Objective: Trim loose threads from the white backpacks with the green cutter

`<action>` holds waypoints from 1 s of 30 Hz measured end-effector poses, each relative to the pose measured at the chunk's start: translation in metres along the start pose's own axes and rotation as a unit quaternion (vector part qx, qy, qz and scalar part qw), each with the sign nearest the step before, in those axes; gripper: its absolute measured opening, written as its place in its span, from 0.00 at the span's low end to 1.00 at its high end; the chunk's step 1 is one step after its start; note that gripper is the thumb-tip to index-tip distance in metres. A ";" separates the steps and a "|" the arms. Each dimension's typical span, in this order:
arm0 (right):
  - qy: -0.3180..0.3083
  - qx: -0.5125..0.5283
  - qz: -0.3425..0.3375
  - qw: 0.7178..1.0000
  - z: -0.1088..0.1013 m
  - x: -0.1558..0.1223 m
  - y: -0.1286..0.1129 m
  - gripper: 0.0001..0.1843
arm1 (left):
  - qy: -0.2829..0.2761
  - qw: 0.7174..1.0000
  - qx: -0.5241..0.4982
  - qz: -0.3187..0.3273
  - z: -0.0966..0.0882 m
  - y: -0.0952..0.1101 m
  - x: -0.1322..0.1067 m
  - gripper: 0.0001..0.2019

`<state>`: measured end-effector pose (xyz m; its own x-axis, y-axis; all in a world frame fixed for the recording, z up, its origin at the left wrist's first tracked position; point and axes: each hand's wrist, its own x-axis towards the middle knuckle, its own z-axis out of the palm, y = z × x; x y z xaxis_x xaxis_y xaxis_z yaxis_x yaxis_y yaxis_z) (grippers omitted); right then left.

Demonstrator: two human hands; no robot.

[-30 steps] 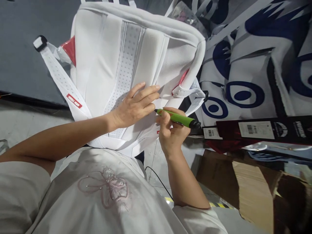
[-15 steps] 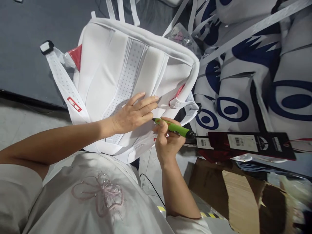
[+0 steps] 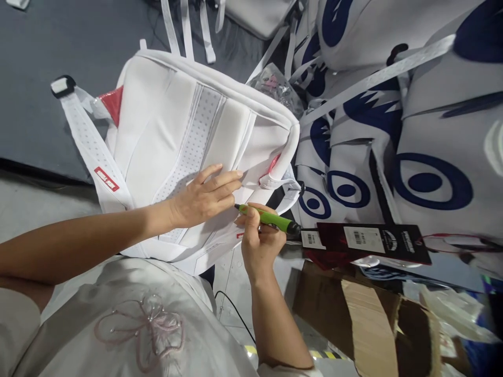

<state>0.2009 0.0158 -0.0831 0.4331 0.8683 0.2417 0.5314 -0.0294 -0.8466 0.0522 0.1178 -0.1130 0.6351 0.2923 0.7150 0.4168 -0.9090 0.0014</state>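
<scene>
A white backpack (image 3: 157, 115) lies with its padded back panel up, against my front. My left hand (image 3: 204, 196) rests flat on the panel's lower right, fingers stretched out over a dotted mesh strip (image 3: 198, 123). In my right hand (image 3: 261, 235) is a green pen-shaped tool (image 3: 271, 220), gripped like a pen. Its thin dark tip points left, close to my left fingertips. I cannot tell whether the tip touches the fabric. To the left hangs a shoulder strap (image 3: 84, 136) with a red label (image 3: 106, 179) and a black buckle (image 3: 63, 86).
Several white bags (image 3: 432, 120) with dark blue eye prints crowd the right side. Black hang tags (image 3: 404, 243) with barcode stickers lie in front of them. Lower right stands an open cardboard box (image 3: 322, 298). A dark grey table (image 3: 31, 115) extends behind the backpack.
The whole view has shifted, so everything appears farther left and a little lower. Both hands keep about the same place on the backpack, with the tool held as before.
</scene>
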 end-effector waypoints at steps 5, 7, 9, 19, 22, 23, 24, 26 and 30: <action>-0.007 -0.002 -0.001 1.000 0.001 0.001 0.000 0.12 | 0.005 0.999 0.046 0.011 -0.002 -0.001 0.004 0.05; -0.002 -0.006 0.007 1.000 0.001 0.002 -0.001 0.13 | 0.009 0.998 0.053 0.012 -0.004 -0.001 0.006 0.06; -0.004 0.000 0.011 1.000 0.000 0.004 -0.002 0.13 | 0.009 0.998 0.058 0.012 -0.005 0.000 0.006 0.07; -0.035 0.001 -0.009 0.999 -0.002 0.012 0.000 0.14 | -0.112 0.982 0.064 0.138 -0.021 -0.023 0.038 0.10; -0.052 -0.024 -0.028 0.998 -0.005 0.019 -0.003 0.16 | -0.220 0.951 0.002 0.215 -0.027 -0.045 0.069 0.04; -0.062 -0.037 -0.026 0.997 -0.007 0.020 -0.004 0.16 | -0.256 0.942 -0.014 0.217 -0.027 -0.051 0.078 0.04; -0.066 -0.039 -0.020 0.997 -0.009 0.019 -0.005 0.17 | -0.287 0.934 -0.019 0.210 -0.028 -0.055 0.085 0.08; -0.054 0.009 -0.012 0.998 -0.012 0.014 -0.008 0.16 | -0.331 0.924 -0.002 0.189 -0.032 -0.056 0.096 0.12; -0.009 0.140 -0.074 0.987 -0.011 -0.008 -0.019 0.18 | -0.343 0.925 0.058 0.151 -0.065 -0.045 0.107 0.12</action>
<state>0.1950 0.0037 -0.0641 0.3520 0.8617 0.3656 0.3642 0.2338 -0.9015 0.0591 0.1712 0.0091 0.9806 0.1868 0.0586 0.1953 -0.9535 -0.2293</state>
